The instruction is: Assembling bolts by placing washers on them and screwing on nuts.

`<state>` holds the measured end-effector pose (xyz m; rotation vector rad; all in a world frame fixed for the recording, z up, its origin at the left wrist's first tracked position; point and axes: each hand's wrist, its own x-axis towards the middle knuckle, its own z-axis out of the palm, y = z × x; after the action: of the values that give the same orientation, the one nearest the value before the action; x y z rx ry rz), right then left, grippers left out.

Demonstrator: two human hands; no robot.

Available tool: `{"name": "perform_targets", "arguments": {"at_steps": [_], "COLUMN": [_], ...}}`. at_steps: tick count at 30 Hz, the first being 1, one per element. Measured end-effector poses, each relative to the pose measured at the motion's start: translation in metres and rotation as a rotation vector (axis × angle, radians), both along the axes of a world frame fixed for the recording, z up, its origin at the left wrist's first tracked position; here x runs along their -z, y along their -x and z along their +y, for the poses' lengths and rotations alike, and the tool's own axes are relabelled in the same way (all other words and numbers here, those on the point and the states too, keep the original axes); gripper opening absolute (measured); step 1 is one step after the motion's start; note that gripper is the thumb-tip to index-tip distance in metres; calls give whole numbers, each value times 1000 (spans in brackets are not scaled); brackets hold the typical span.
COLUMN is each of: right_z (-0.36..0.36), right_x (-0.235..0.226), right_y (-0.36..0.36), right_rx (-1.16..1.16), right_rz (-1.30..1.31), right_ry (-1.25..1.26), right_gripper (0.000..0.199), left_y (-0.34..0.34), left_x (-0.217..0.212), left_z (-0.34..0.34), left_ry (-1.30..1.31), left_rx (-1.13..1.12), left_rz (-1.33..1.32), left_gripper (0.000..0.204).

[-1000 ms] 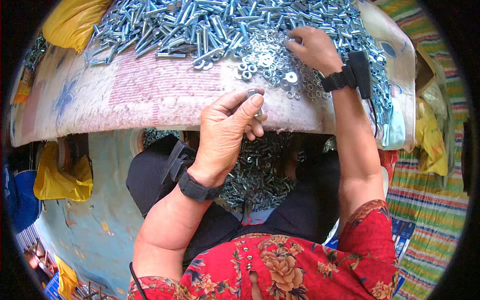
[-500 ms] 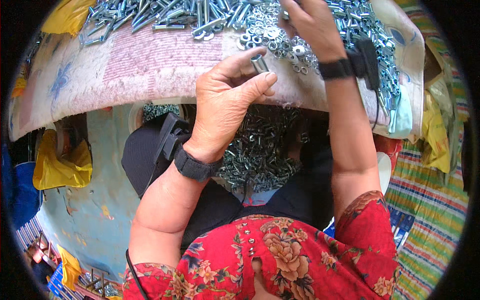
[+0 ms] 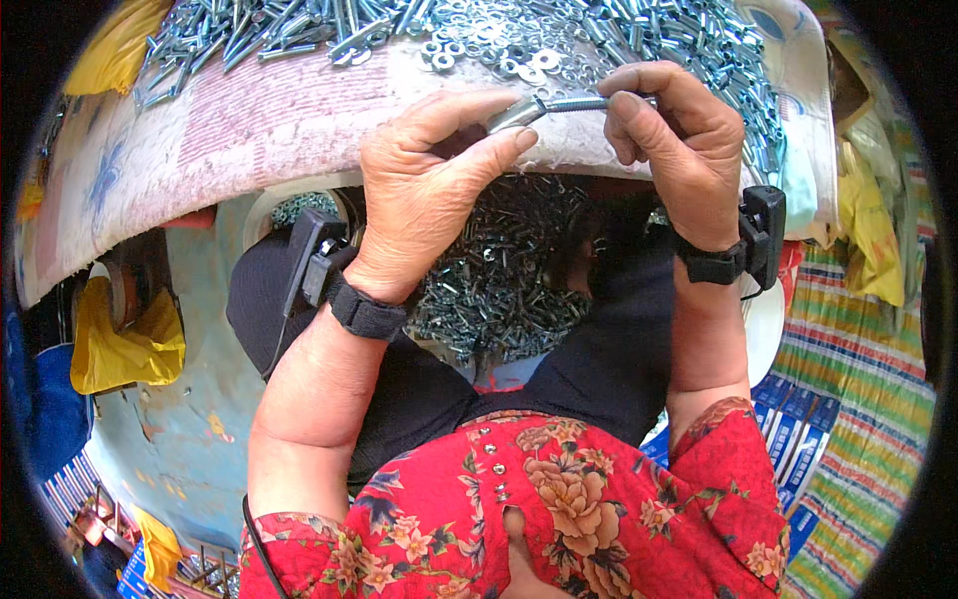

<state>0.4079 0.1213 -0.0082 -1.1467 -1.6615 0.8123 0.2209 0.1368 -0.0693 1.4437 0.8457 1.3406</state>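
Note:
My left hand (image 3: 419,175) pinches a short shiny metal sleeve (image 3: 515,116) between thumb and fingers, just in front of the cloth-covered edge. In my right hand (image 3: 689,145), thumb and fingers are closed on a threaded bolt (image 3: 581,104), held nearly level. The bolt's left end meets the sleeve's right end; whether it is inside cannot be made out. Beyond my hands lie a heap of long bolts (image 3: 264,28), a scatter of washers (image 3: 499,40) and a heap of small metal sleeves (image 3: 689,50).
A padded, patterned cloth (image 3: 269,125) covers the work surface. Below its edge, between my knees, sits a mass of dark metal pieces (image 3: 504,290). A white bucket (image 3: 259,215) of small parts and a yellow bag (image 3: 130,344) are to the left. Striped sheeting (image 3: 858,359) lies at right.
My right hand has come back from the washers toward my left hand and now holds a bolt against the sleeve. The sleeve has tilted toward level.

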Motion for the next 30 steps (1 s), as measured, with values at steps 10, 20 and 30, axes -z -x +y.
{"name": "perform_targets", "arguments": {"at_steps": [10,20,30], "right_z": [-27,-52,-28], "right_x": [12,40,42], "right_y": [0,52,42], "right_rx": [4,-41,32], "right_rz": [-38,78,207], "right_ry": [89,-189,76], "right_gripper": [9,32,17], "left_y": [24,10,5], "left_x": [-12,5,4], "left_z": [12,-6,-12], "left_ry": [-318,657,767], "left_rx": [355,529,439], "left_rz": [374,-714,-576], "left_gripper": [22,20,24]}}
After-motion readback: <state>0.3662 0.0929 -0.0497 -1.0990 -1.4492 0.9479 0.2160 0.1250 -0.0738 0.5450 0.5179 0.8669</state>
